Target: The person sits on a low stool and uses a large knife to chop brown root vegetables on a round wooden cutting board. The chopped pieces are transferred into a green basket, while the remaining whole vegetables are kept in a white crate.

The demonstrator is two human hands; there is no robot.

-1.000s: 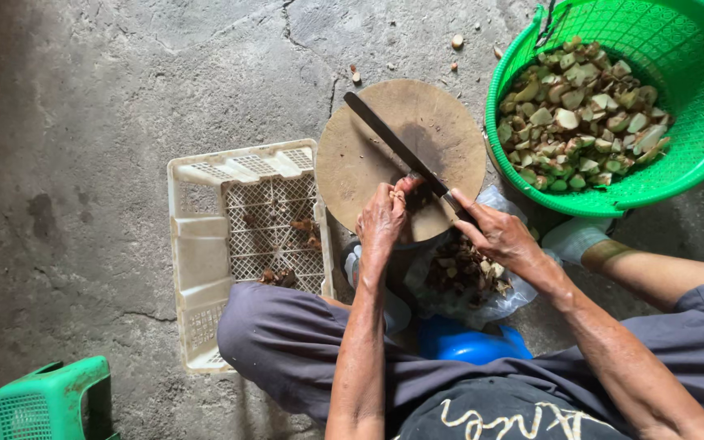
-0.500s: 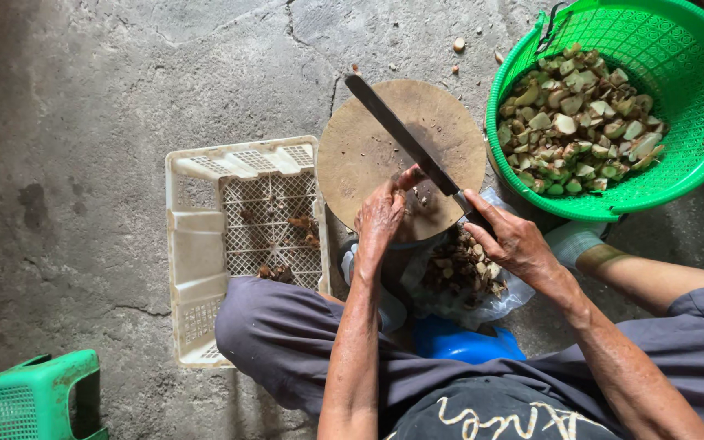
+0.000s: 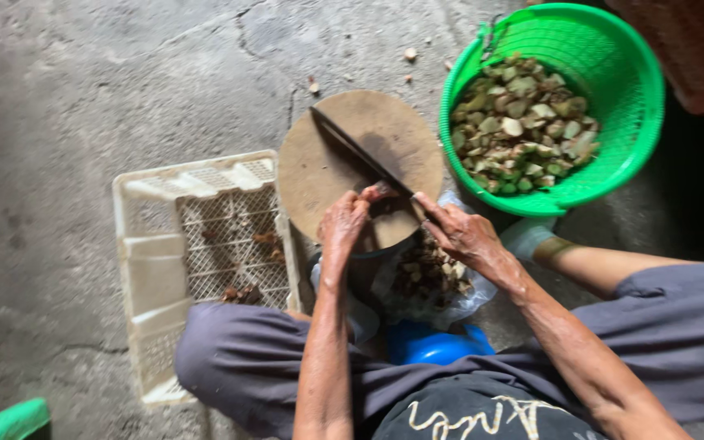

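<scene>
While the right hand (image 3: 462, 232) closes round the handle of a long knife (image 3: 360, 153), the left hand (image 3: 344, 224) pinches a small brown nut (image 3: 380, 191) on the round chopping block (image 3: 319, 167); it looks hard, light, prone to rolling, best held by its sides beside the green basket (image 3: 637, 114).

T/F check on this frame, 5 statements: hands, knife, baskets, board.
1. The right hand holds a long knife over the round wooden board. True.
2. The green basket is empty. False: it holds cut greenish pieces.
3. The left hand holds a small piece on the board. True.
4. The white crate lies on the side of the right hand. False: it lies on the left hand's side.
5. The floor is tiled. False: bare cracked concrete.
</scene>
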